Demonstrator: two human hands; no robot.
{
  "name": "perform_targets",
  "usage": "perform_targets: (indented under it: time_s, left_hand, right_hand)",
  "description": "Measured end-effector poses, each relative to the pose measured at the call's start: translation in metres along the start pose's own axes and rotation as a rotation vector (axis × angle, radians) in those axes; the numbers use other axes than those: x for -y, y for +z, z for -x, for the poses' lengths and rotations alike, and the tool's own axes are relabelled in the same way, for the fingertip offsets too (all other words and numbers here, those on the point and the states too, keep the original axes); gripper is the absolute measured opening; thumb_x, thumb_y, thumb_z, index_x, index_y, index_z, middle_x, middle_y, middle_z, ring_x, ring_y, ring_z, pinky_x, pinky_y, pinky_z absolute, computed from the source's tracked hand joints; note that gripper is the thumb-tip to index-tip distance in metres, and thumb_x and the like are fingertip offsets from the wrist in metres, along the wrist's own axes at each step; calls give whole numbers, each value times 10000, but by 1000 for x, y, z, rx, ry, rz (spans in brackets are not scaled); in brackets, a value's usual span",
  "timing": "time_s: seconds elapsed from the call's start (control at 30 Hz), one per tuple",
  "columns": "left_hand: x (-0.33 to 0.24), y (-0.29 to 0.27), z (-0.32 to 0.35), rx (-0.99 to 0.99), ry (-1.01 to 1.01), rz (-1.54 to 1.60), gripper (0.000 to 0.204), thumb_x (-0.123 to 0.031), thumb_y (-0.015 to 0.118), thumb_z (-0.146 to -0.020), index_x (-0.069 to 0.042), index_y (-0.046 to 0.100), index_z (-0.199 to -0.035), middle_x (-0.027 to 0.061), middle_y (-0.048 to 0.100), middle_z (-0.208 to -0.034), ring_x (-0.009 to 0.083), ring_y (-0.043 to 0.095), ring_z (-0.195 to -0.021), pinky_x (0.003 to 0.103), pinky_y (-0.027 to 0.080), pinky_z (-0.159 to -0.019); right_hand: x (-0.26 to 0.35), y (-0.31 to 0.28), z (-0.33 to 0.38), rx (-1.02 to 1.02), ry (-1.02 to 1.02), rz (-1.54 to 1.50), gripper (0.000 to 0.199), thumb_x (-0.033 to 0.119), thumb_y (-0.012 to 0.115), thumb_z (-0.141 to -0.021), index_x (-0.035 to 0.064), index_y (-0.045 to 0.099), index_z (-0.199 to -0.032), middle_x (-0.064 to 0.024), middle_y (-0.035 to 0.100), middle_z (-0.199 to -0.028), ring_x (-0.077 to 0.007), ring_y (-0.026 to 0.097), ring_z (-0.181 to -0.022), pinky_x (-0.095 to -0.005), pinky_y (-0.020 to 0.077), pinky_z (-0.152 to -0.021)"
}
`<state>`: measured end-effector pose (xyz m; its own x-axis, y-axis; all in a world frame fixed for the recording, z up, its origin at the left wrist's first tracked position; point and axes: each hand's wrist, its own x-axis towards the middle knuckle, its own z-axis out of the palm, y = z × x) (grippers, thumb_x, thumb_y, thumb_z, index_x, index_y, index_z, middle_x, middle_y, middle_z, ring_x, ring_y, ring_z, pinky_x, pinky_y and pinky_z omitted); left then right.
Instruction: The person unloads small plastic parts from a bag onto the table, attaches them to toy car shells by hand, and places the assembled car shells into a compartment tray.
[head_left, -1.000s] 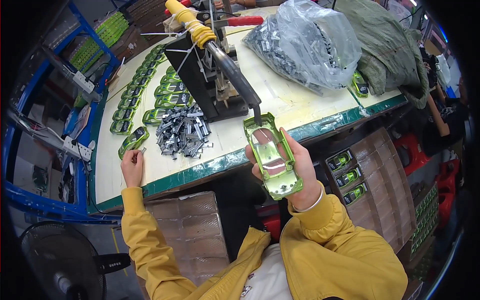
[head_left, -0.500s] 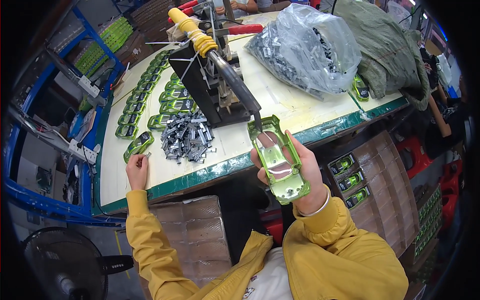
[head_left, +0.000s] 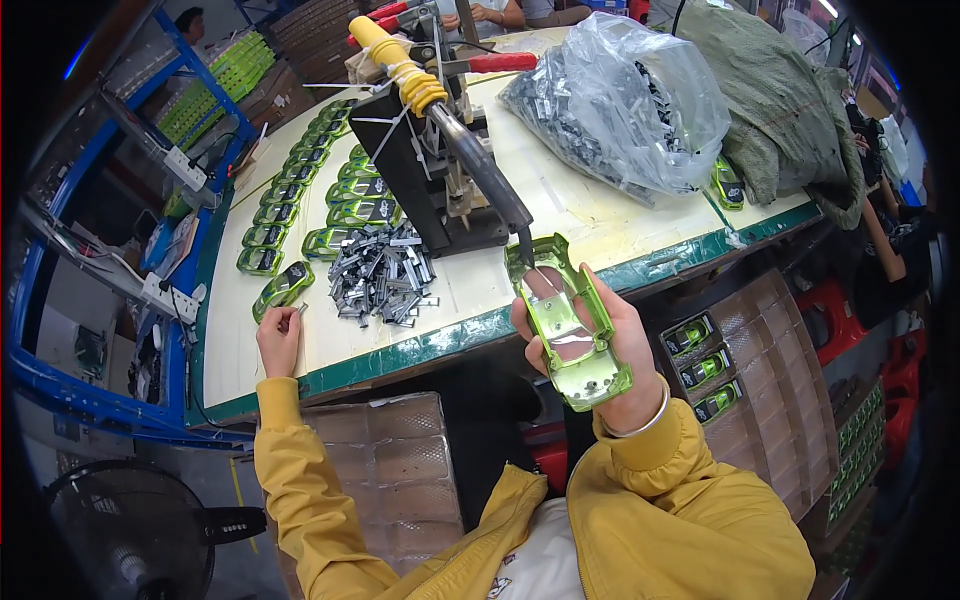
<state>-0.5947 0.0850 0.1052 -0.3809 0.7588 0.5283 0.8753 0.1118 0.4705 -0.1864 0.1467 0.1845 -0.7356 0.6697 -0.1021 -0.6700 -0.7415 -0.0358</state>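
In my right hand (head_left: 632, 355) is a green toy car body shell (head_left: 584, 380), turned hollow side up, my fingers wrapped around its sides. The shell's far end lies at the thin tip of a soldering-iron-like tool (head_left: 474, 160) with a yellow handle, mounted on a black stand (head_left: 388, 150). Whether the tip touches the shell I cannot tell. At the table's left, my left hand (head_left: 279, 345) pinches a small grey metallic piece (head_left: 302, 310). Just beyond its fingers sits a green toy car (head_left: 283, 290). Beside that is a pile of grey metallic-looking pieces (head_left: 385, 277).
Rows of green toy cars (head_left: 268, 236) line the table's left side. A clear plastic bag (head_left: 640, 110) of grey pieces and a dark green sack (head_left: 780, 120) stand at the right. Brown divided trays (head_left: 770, 370) flank me below the table's green edge (head_left: 440, 345). A fan (head_left: 130, 530) is lower left.
The view has shifted slightly, so the table's contents sit a little farther right. Both hands keep their grips, and the shell stays at the tool's tip.
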Motion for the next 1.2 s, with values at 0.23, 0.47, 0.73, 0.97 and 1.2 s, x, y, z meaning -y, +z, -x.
perform_targets:
  time_s: [0.23,0.47,0.73,0.97,1.2]
  left_hand:
    - [1,-3,4,-75,20,33,41,-18,585,-697,13,561,-708,81,516,-650,149,495,-545,252,411,-518]
    - [0,-1,12,-36,26,51,68,-45,611,-680,6,576,-708,85,524,-658,165,509,-541,262,416,-519]
    - [-2,-3,9,-28,11,23,61,-31,606,-679,10,578,-715,83,514,-663,163,495,-533,262,411,-516]
    - [0,-6,2,-7,7,29,50,-30,579,-725,12,554,-739,38,501,-646,100,453,-559,223,379,-521]
    - [-5,0,3,30,14,33,72,-38,586,-725,20,559,-757,43,492,-647,113,437,-552,227,370,-530]
  right_hand:
    - [2,-4,0,26,78,-91,386,335,354,-888,21,513,-1046,-132,548,-984,-278,506,-950,-389,502,-641]
    - [1,-8,10,32,61,-58,368,338,357,-886,40,513,-1036,-110,540,-990,-276,501,-951,-393,493,-663]
    - [0,-3,7,20,19,0,363,327,355,-891,34,515,-1033,-126,546,-976,-281,527,-919,-382,509,-628]
    - [0,3,1,36,18,32,366,314,341,-895,23,500,-1051,-121,544,-988,-268,541,-903,-375,514,-628]
    - [2,-2,4,9,-4,43,360,314,338,-899,27,503,-1040,-119,544,-983,-258,543,-905,-375,518,-623]
